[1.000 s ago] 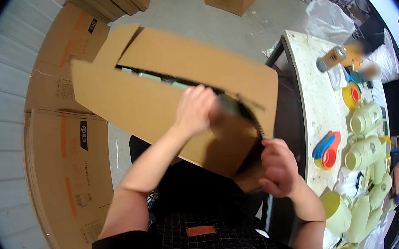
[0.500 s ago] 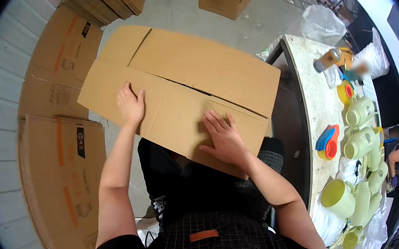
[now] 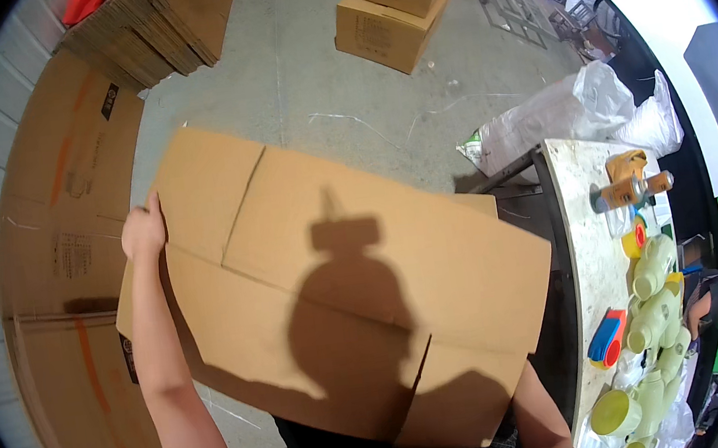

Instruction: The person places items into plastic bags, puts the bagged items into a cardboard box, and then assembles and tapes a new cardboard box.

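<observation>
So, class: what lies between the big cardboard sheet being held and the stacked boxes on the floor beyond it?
Head view: bare concrete floor separates the cardboard sheet from the stacked boxes.

A grey concrete floor (image 3: 309, 97) fills the upper middle of the frame. Flattened cardboard sheets (image 3: 49, 224) lean along the left edge — stacked brown boxes (image 3: 392, 8) sit at the top. At right stands a pale speckled table (image 3: 590, 268).
</observation>
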{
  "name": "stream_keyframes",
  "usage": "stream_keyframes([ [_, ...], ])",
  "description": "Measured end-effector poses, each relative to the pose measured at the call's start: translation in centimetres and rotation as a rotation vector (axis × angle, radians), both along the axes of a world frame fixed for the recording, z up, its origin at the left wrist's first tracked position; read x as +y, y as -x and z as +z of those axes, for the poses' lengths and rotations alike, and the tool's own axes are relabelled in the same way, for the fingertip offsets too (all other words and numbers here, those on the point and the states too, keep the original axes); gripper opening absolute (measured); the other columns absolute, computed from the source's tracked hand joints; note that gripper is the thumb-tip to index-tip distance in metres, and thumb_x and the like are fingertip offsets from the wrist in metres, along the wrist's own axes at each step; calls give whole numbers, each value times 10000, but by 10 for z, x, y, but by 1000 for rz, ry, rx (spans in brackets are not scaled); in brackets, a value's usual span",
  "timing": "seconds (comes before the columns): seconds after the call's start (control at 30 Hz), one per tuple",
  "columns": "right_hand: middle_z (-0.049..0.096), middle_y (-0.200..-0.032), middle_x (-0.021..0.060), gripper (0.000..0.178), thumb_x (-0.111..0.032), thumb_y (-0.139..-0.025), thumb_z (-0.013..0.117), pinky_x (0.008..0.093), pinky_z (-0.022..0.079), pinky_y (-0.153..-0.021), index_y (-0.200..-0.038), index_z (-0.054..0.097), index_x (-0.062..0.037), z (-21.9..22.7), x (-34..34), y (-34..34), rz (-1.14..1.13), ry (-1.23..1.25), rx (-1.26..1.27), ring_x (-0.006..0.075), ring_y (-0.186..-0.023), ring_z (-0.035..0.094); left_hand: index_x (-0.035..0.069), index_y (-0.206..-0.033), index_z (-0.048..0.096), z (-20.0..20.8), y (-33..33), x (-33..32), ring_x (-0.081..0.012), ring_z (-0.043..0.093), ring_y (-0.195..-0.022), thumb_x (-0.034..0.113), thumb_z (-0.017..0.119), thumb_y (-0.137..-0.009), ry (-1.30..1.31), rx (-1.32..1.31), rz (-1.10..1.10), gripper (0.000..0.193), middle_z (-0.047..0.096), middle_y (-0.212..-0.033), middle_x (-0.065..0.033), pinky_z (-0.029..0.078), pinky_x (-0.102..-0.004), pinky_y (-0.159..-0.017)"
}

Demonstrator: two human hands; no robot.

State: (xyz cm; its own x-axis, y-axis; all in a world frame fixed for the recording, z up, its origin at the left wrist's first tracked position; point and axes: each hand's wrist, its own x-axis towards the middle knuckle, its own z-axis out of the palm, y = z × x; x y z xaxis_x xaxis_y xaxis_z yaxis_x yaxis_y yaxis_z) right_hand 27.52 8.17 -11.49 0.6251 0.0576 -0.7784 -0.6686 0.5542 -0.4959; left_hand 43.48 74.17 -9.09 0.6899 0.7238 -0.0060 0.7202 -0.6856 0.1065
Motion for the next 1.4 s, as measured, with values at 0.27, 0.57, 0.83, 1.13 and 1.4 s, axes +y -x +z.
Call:
stream_keyframes([
  [0.27, 549, -1357, 101, 630, -574, -950, 509, 438, 451, -1031, -1345, 499, -83, 83, 130, 23, -274, 42, 13, 234, -1279, 495, -38, -1068, 699, 96, -7, 120, -416, 652, -1052, 639, 351, -986, 102, -82, 105, 765, 687, -1096, -268, 506, -503, -884],
  [0.57, 539, -1367, 101, 640, -580, -944, 513, 452, 451, -1029, -1351, 495, -86, 191, 259, -24, -468, -120, -108, 239, -1286, 490, 2, -1006, 707, 418, -88, 177, -415, 664, -943, 618, 407, -988, -210, -271, -65, 686, 710, -974, -216, 514, -489, -792],
  [0.83, 531, -1377, 101, 650, -586, -938, 516, 464, 451, -1028, -1357, 492, -89, 229, 309, -112, -567, -170, -220, 244, -1292, 485, 23, -1038, 708, 437, -163, 249, -432, 659, -950, 580, 380, -1010, -186, -394, -156, 647, 706, -984, -223, 508, -508, -803],
  [1.13, 521, -1387, 101, 661, -593, -932, 520, 478, 451, -1026, -1363, 488, -92, 266, 420, -166, -930, -66, -225, 250, -1298, 479, 7, -954, 703, 472, -447, 234, -445, 658, -921, 586, 386, -1006, -104, -520, -580, 661, 681, -955, -278, 511, -520, -773],
  [1.4, 512, -1396, 100, 671, -599, -927, 524, 491, 452, -1025, -1368, 485, -95, 343, 527, -323, -1021, -246, -494, 255, -1304, 474, 4, -976, 697, 738, -561, 117, -432, 640, -988, 607, 408, -986, -175, -1040, -1065, 668, 681, -968, -260, 481, -472, -857],
])
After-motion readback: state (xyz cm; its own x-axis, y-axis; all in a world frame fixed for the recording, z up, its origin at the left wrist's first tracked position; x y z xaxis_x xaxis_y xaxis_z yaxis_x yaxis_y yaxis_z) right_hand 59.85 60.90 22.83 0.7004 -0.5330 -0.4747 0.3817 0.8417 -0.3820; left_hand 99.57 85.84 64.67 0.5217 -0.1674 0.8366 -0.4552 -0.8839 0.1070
